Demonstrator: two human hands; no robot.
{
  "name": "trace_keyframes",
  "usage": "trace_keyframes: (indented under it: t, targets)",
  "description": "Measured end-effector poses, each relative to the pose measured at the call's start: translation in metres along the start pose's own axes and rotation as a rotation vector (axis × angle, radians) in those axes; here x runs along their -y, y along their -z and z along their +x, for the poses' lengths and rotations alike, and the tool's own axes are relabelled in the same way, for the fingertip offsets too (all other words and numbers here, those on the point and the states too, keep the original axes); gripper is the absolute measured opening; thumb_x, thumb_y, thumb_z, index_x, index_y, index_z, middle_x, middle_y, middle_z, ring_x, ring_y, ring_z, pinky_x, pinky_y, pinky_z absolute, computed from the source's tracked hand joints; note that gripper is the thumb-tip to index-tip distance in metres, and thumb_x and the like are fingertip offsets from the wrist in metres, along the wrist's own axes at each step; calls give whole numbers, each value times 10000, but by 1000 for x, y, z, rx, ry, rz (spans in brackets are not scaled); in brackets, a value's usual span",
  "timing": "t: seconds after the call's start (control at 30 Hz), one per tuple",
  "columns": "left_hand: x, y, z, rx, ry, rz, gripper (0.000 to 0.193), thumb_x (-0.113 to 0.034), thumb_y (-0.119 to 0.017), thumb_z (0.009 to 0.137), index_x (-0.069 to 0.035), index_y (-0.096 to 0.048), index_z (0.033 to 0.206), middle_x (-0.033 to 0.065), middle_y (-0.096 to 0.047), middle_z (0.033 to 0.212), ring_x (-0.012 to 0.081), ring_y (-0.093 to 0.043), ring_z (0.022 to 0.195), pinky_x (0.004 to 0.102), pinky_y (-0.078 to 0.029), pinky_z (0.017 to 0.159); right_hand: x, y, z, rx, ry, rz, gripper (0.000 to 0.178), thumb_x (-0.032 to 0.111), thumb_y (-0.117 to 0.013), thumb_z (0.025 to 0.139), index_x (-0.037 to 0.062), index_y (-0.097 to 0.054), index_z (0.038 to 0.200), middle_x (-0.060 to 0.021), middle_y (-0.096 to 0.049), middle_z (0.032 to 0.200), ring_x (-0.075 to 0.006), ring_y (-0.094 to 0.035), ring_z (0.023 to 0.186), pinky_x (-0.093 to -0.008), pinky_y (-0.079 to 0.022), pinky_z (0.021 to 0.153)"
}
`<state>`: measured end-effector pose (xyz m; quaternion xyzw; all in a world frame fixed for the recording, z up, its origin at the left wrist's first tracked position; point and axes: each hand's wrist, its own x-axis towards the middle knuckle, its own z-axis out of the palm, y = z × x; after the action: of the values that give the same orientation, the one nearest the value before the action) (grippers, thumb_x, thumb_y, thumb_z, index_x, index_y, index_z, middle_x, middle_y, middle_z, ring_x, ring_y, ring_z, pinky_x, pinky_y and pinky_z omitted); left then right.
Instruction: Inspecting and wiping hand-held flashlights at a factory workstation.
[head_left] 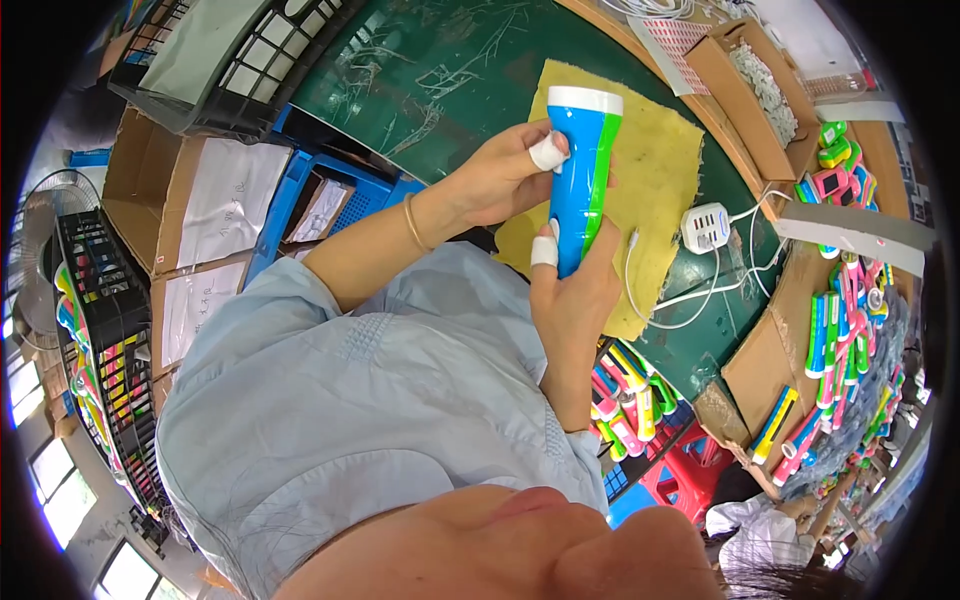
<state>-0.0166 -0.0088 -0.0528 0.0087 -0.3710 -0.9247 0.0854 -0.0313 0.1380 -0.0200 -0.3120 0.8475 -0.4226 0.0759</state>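
Observation:
A blue and green flashlight [580, 165] with a white head is held up over a yellow cloth [662, 160], its white end pointing away from me. My left hand [505, 172] is closed around its upper part, the thumb wrapped in white tape and pressed on the blue side. Lower down, my right hand [578, 300] grips the near end, and its thumb is taped too. Both hands' fingers behind the flashlight are mostly hidden. To the right of the cloth, a white multi-port USB charger [706, 228] has a white cable [690, 298] looping back over the cloth.
The green tabletop [420, 70] has a wooden rim. At the far right stands a cardboard box [745, 100] of small white pieces. Coloured flashlights [830, 340] lie piled at the right, more [635, 400] below the table edge. Black crates [230, 70] stand left, near a blue crate [290, 205].

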Motion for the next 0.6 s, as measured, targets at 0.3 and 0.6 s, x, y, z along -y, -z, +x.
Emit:
trace_keyframes:
  t: [0.3,0.6]
  targets:
    - [-95,129,125,-563,-656,1433,420,-156,-660,720,18,-533,1081,173,-586,964,250,-592,880,316,-482,774,-202,174,-4,-943,-712,-789,462,315,-558,816,-98,-462,999,-288,-577,870,-439,-575,778,-488,-468,642]
    - [-207,283,272,-578,89,2054,280,-216,-637,644,18,-625,797,188,-634,907,329,-613,816,401,-493,660,-183,162,13,-1026,-241,-927,396,249,-570,820,-30,-520,1097,-209,-510,1090,-351,-513,971,-452,-448,828]
